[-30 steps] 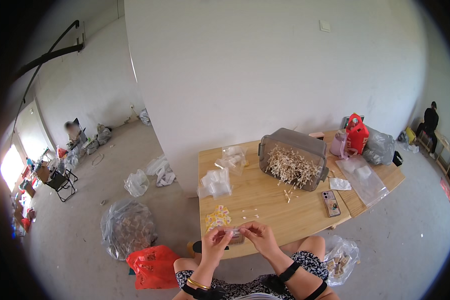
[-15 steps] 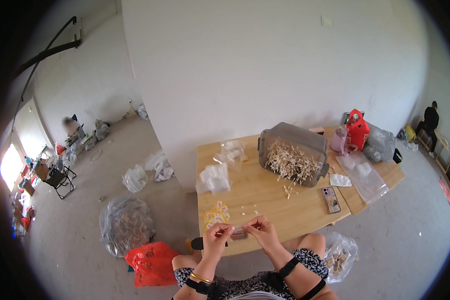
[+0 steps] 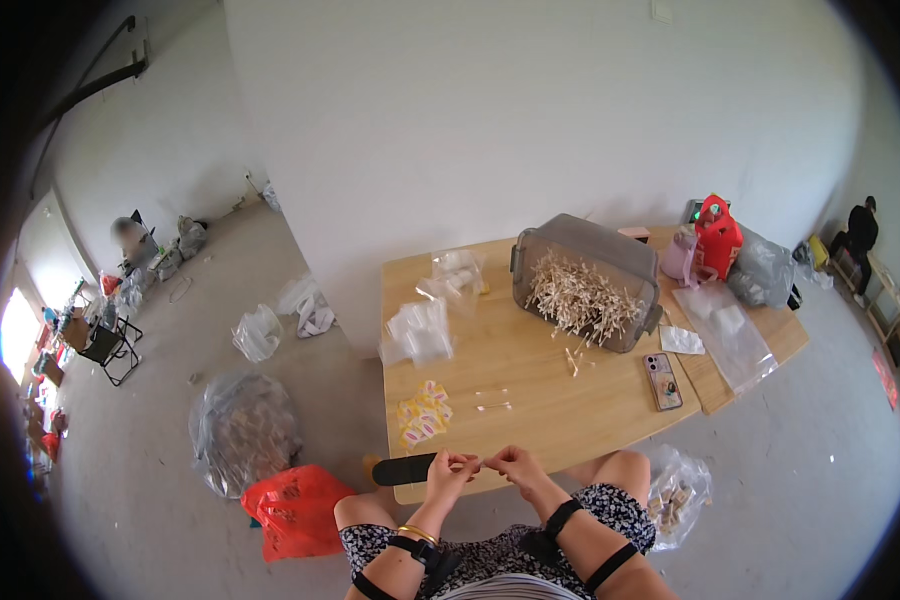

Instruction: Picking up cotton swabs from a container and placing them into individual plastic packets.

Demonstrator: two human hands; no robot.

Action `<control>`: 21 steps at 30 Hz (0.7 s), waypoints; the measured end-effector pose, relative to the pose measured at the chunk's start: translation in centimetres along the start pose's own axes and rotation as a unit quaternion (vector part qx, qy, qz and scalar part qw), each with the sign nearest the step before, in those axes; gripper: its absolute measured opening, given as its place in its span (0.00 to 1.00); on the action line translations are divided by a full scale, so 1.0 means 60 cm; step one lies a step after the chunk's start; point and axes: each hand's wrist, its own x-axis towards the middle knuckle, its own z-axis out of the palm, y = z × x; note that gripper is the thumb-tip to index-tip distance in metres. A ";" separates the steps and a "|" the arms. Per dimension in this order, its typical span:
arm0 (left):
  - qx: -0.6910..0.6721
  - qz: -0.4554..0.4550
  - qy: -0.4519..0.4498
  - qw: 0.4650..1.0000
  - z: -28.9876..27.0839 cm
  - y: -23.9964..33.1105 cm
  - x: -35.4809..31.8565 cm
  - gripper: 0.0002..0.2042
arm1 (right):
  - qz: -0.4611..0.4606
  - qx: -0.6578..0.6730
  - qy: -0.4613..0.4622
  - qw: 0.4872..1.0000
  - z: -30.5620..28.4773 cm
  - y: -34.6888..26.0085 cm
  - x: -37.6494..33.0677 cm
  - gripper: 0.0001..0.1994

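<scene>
Hands: left hand [image 3: 451, 470] and right hand [image 3: 515, 465] meet fingertip to fingertip at the near edge of the counter [image 3: 530, 350] — both pinched on one small pale piece [image 3: 482, 463] held between them, too tiny to tell what it is exactly.
Where it sits: the piece is in the air just over the counter's front lip, above the person's lap, right beside a flat black tool [image 3: 405, 469] lying at that edge.
Supply: grey bin [image 3: 585, 283] at the back is tipped toward the person, w/ a big heap of pale sticks [image 3: 580, 297] inside — a few have spilled out onto the wood in front of it.
Done so far: small cluster of yellow-and-pink packets [image 3: 422, 413] to the left of the hands, looks like finished pieces — not many.
In between: two loose sticks [image 3: 492, 400] lie mid-counter, near the hands, apart from the heap.
Bags: clear plastic bags [image 3: 418, 333] stacked on the left side, another flat clear bag [image 3: 725, 330] on the right, by a phone [image 3: 662, 380].
Progress, my read: early going — finished pile is small vs. the heap in the bin, so most of the work looks left.
Floor: a full clear sack [image 3: 243, 430] and a red bag [image 3: 297, 508] stand left of the person.
</scene>
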 end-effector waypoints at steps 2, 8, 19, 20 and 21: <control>0.057 -0.029 -0.006 0.998 0.006 -0.014 0.006 0.11 | 0.009 -0.025 0.001 1.000 -0.002 0.017 0.008 0.15; 0.038 -0.097 -0.109 0.989 -0.028 -0.045 0.039 0.15 | 0.037 -0.081 -0.014 0.996 -0.014 0.027 0.028 0.16; -0.033 -0.140 -0.201 0.969 -0.037 -0.037 0.049 0.28 | -0.100 -0.135 -0.047 0.985 -0.025 0.036 0.028 0.15; -0.037 -0.132 -0.196 0.971 -0.035 -0.037 0.047 0.30 | -0.100 -0.135 -0.047 0.985 -0.023 0.031 0.024 0.15; -0.036 -0.132 -0.196 0.971 -0.034 -0.036 0.045 0.30 | -0.156 -0.192 -0.026 0.969 -0.020 0.026 0.019 0.14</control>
